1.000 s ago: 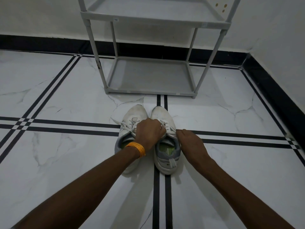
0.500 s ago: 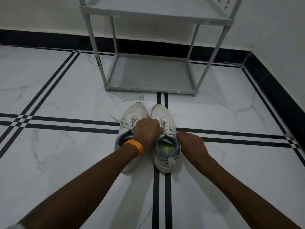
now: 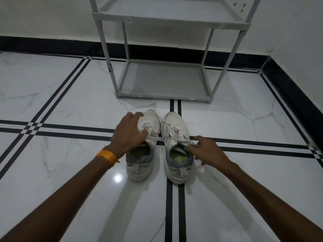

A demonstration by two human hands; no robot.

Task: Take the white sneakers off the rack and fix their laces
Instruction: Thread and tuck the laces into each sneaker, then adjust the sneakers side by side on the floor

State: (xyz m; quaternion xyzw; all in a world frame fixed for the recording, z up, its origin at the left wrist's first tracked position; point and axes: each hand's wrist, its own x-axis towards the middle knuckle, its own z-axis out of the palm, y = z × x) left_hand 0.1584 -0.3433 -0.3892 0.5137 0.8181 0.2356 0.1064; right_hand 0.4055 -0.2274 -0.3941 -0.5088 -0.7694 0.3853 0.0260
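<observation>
Though they touched before, shoes (image 3: 176,130) now stand apart.

The left hand (image 3: 130,135) curls its fingers over the left shoe (image 3: 150,123). The right hand (image 3: 208,151) has fingertips touching the right shoe (image 3: 175,130) at the collar. The shoe rack (image 3: 162,81) stands just beyond the fingers.
</observation>
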